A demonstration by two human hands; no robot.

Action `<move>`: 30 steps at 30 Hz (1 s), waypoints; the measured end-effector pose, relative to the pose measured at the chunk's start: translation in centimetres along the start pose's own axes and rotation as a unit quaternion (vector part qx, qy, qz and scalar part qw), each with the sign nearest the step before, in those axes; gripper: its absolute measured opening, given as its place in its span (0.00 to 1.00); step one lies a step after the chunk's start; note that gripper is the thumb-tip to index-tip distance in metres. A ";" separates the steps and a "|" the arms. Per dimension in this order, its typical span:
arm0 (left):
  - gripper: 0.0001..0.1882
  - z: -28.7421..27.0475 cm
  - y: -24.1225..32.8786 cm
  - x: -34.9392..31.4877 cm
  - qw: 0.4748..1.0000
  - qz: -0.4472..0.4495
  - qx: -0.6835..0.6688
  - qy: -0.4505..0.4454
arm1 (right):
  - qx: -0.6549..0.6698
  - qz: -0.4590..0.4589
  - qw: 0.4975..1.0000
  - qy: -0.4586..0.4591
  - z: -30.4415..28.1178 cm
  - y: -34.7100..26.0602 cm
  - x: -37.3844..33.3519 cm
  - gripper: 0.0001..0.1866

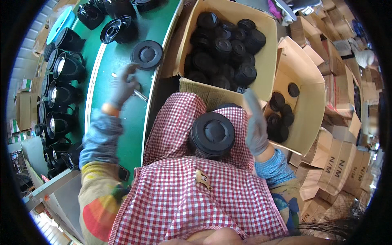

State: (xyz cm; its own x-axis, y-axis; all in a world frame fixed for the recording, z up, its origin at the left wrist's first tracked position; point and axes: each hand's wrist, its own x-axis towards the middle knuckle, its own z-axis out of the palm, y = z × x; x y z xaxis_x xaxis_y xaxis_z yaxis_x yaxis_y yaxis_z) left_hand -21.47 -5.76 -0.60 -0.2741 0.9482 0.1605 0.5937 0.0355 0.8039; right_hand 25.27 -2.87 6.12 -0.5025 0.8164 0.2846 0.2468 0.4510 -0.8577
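On my lap, between my knees, rests a stout black cylinder (213,134) with a round ribbed cap on top. My left hand (123,86), in a grey glove, is over the green bench with fingers curled. A metal rod (140,96) passes beneath or through it; blur hides whether I grip it. Just beyond those fingers lies a flat black disc-shaped lid (147,54). My right hand (256,124), also gloved in grey, is held out flat and empty to the right of the cylinder, beside the cardboard boxes.
Several black pots (62,96) line the left side of the green bench (114,141), with more at its far end. A cardboard box (267,53) full of black round parts stands ahead, and a second box (310,92) holds fewer. Stacked cartons (337,163) fill the right.
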 end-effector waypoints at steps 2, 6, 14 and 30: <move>0.23 -5.3 -0.8 -1.0 0.861 0.148 0.485 -0.037 | 0.018 0.069 0.995 0.066 -0.9 0.0 -0.2 0.30; 0.13 -6.3 -5.1 -1.8 0.822 0.095 0.551 -0.109 | 0.004 -0.006 0.997 0.078 -0.6 1.7 0.3 0.21; 0.13 -6.0 13.6 -3.8 0.923 0.029 0.265 -0.277 | -0.315 -0.260 0.911 -0.052 -1.9 -5.9 3.1 0.32; 0.16 7.1 21.4 -5.0 0.897 0.234 0.093 -0.362 | -0.185 -0.033 0.942 -0.278 -3.5 -4.1 2.2 0.26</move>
State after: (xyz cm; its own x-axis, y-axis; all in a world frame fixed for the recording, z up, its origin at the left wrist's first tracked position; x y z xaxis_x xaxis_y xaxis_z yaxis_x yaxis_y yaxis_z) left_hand -2.03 -7.44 11.70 0.5621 0.8270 -0.0121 0.6499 -0.4325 0.6249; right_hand 26.03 -1.64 11.77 -0.8578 0.5133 -0.0249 0.4200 0.6723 -0.6096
